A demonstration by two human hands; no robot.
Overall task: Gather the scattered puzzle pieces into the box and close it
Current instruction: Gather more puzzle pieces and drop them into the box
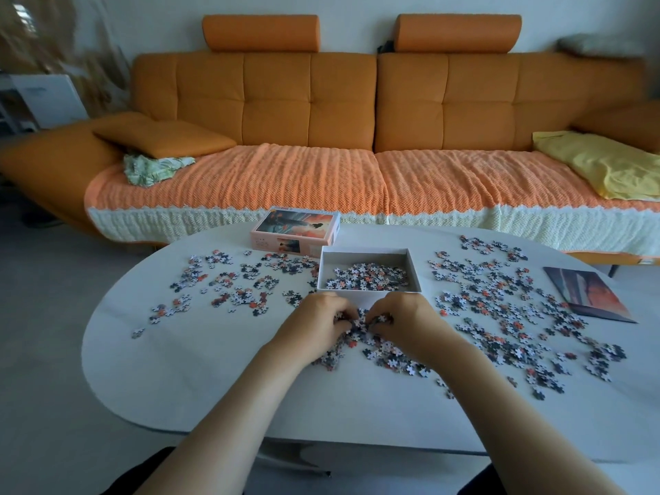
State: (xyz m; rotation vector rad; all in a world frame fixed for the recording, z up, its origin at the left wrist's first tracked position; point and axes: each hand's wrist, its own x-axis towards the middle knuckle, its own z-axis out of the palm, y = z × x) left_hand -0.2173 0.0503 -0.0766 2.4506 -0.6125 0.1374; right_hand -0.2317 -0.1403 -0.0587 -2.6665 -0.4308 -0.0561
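I see a white oval tabletop [200, 369]. The open box [357, 292] sits at its far middle with some pieces inside. The lid [296, 226] lies just behind the box, to its left. Loose puzzle pieces [500, 309] spread left, right and in front of the box, and a picture sheet [589, 294] lies well to its right.

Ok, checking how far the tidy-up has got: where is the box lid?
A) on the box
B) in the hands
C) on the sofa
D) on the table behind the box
D: the lid lies on the table just beyond the open box.
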